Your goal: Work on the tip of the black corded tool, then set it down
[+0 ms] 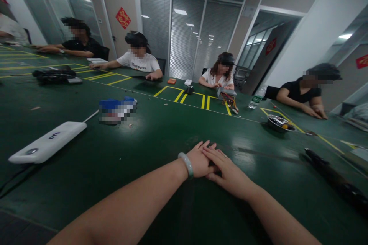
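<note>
Left hand (199, 162) laid palm down on the green table (138, 153), well to the right of the white flat device (47, 142) and slightly nearer the table's front edge; fingers stretched out, nothing gripped, a pale bangle (186, 164) round the wrist. Right hand (228, 170) just beyond it, further again from the white flat device, also spread flat and holding nothing, its fingers lying across the left hand's fingers and touching them. Running from the white flat device's far end, a thin white cable (91, 116). Just behind and to the right of the device, a blue and white packet (117, 110), blurred, contents not readable. Behind the device toward the far left, a heap of black gear (56, 75). Far to the device's right, past both hands: a metal bowl (280, 123) with small parts inside, a clear water bottle (257, 98) behind the bowl, and a long black object (330, 170) lying near the table's right edge. Further back and right of the device, yellow tape lines (178, 93) marking boxes on the table, with a small orange box (171, 81), a small white box (188, 82) and a bundle of coloured wires (228, 101) among them. Along the table's far side, opposite the device, four seated people with their own hands on the table, well apart from the pair in front.
</note>
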A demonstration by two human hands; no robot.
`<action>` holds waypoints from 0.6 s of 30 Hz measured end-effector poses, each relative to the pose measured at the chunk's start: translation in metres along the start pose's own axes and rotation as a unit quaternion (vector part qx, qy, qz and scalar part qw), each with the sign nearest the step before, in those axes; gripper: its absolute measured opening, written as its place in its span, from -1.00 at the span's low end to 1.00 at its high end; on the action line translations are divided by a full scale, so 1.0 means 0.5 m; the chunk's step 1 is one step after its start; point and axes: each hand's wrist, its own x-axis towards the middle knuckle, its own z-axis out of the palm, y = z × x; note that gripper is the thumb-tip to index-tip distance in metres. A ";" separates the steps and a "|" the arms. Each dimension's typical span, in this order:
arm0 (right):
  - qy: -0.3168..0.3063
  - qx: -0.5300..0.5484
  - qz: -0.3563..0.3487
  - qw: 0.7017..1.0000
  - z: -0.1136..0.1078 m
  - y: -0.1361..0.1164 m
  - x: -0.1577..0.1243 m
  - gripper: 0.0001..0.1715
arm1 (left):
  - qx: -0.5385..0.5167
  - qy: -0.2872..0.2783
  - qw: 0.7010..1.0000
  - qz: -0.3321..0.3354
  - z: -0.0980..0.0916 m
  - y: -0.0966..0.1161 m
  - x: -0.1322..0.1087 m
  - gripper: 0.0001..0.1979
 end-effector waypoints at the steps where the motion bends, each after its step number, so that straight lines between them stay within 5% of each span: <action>1: 0.001 0.010 -0.004 1.000 -0.001 0.003 0.000 -0.20 | -0.005 0.003 1.000 -0.001 0.002 -0.001 0.000 -0.33; 6: 0.038 0.074 0.002 0.997 -0.021 0.053 0.001 -0.48 | -0.034 0.018 0.999 0.001 0.002 -0.005 -0.001 -0.29; 11: 0.241 -0.022 0.165 0.956 -0.079 0.182 -0.046 -0.56 | -0.060 0.012 0.998 0.005 -0.006 -0.011 -0.005 -0.24; 14: 0.372 -0.131 0.309 0.866 -0.121 0.276 -0.125 -0.48 | -0.074 0.001 0.997 0.008 -0.011 -0.013 -0.007 -0.24; 18: 0.518 -0.228 0.444 0.695 -0.155 0.371 -0.237 -0.35 | -0.088 -0.010 0.996 0.009 -0.018 -0.013 -0.008 -0.22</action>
